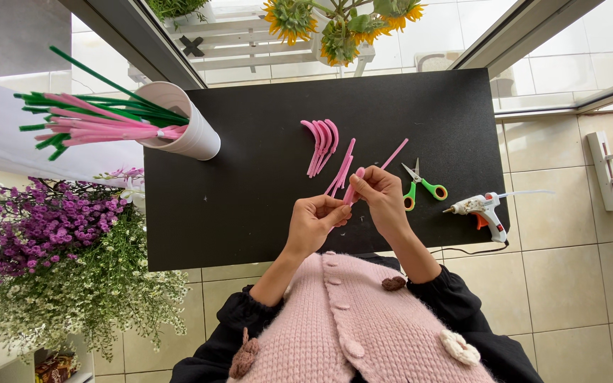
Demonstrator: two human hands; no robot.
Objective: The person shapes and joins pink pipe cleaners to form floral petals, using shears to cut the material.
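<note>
Both my hands meet over the near middle of a black table [250, 142]. My left hand [313, 223] and my right hand [381, 198] pinch the same short pink pipe cleaner piece [354, 186], folded between the fingertips. Just beyond the hands lie a few straight pink pipe cleaner pieces [342, 170] and one more [394, 153] to the right. Farther back sits a small bunch of curved pink pieces [321, 145].
A white cup [189, 135] with pink and green pipe cleaners stands at the table's far left corner. Green-handled scissors [420, 186] and a white glue gun [480, 209] lie right of my hands. Purple and white flowers [51, 248] stand left, sunflowers [335, 25] behind.
</note>
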